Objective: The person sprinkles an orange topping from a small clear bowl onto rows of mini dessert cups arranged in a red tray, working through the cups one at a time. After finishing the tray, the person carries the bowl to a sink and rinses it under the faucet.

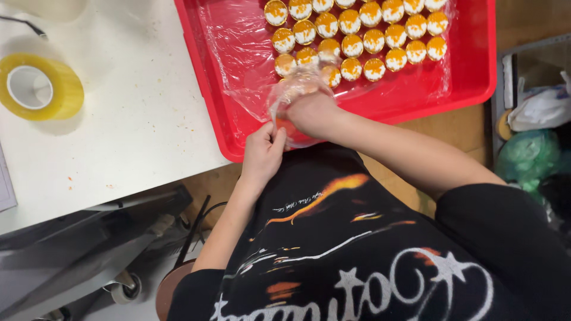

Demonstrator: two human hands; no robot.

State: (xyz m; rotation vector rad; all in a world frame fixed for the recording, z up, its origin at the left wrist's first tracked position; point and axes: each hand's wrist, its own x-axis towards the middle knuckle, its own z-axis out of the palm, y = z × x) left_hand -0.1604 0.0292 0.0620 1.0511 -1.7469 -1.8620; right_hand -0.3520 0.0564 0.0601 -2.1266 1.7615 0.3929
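Hands at near edge of red tray (476, 83). Right hand (315, 114) clenched around clear piping bag (297, 89), nozzle hidden, long axis unclear. Left hand (262, 151) pinching bag's tail. Orange-topped pastries (357, 35) in rows beyond.

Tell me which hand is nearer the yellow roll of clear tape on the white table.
Left. The left hand is right of the yellow roll of clear tape, off the table's edge; the right hand lies farther right, over the red tray.
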